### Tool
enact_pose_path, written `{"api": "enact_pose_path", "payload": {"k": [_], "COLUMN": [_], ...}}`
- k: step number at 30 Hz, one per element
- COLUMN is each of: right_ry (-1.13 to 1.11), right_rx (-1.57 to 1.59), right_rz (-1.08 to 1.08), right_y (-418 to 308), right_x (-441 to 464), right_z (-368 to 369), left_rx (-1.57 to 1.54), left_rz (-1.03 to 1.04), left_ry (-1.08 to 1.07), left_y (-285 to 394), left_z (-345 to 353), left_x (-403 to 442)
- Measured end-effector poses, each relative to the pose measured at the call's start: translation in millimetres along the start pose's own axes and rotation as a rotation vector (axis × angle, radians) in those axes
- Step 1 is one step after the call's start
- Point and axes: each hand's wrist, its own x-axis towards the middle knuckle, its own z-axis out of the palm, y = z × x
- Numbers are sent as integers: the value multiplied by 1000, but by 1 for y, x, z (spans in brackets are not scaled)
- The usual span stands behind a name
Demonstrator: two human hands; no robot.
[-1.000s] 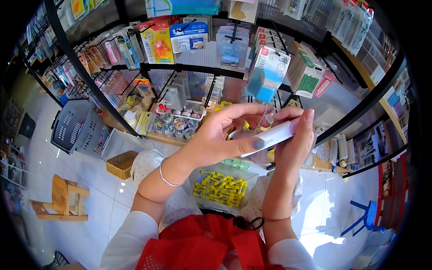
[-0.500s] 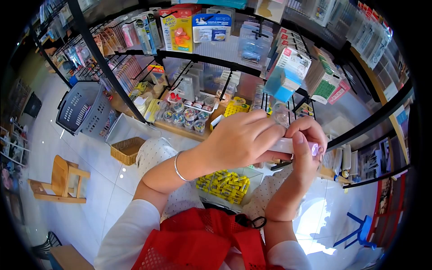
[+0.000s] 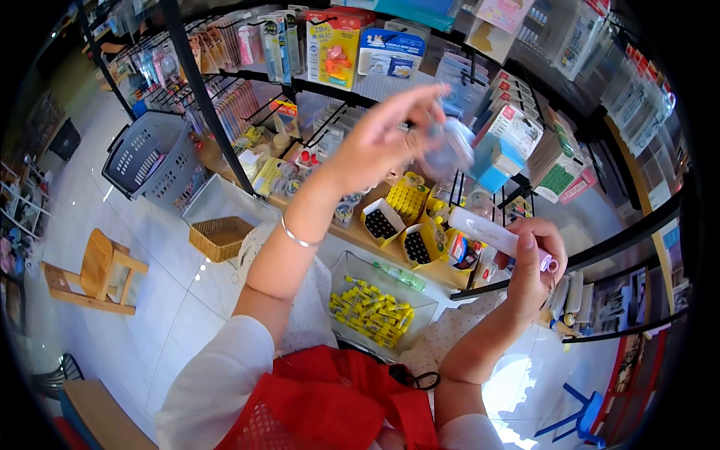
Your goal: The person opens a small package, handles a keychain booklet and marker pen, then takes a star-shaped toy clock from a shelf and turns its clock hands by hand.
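Since the last frame, the left hand [image 3: 373, 148] has swung up off the long, pale pinkish-white stick-shaped holder [image 3: 486, 231], and the right hand [image 3: 529, 271] keeps hold of it alone. From the left, I see a grey perforated plastic basket [image 3: 166, 133] and a brown wicker basket [image 3: 214, 250] on the floor, its right side just beside the dotted clothing over the knee. Above them, the left fingers are part spread and bent, smeared by motion; a clear, rounded plastic piece [image 3: 450, 148] blurs at their tips, and I can't tell whether they grip it. Below, small yellow tubes [image 3: 373, 311] lie heaped in a clear plastic bin [image 3: 421, 313]. Yellow cardboard boxes [image 3: 391, 241] with dark-topped rows stand on the shelf beyond. To the right, I have the right fingers closed around the holder's lower end, thumb on top, covering part of it; its pink tip pokes out past them. A thin dark strand under that hand is hard to make out.
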Motion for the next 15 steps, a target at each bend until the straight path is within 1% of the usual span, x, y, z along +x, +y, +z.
{"api": "enact_pose_path", "payload": {"k": [2, 3, 6, 7, 10, 13, 15], "right_ry": [-17, -24, -28, -33, -35, -8, 4], "right_rx": [-17, -20, -34, -49, -84, -76, -60], "right_rz": [11, 16, 30, 30, 42, 65, 74], "right_y": [1, 0, 0, 2, 4, 3, 3], "right_x": [-1, -1, -1, 0, 2, 1, 2], "right_z": [-1, 0, 4, 3, 0, -2, -2], "left_rx": [104, 235, 963, 1059, 1039, 1122, 1039], "left_rz": [55, 75, 259, 285, 271, 256, 206], "left_ry": [114, 208, 380, 429, 417, 480, 458], "left_y": [-7, -10, -22, -21, -31, -38, -50], "left_z": [-21, -26, -51, -52, -60, -58, -59], "left_x": [11, 15, 25, 27, 34, 39, 41]}}
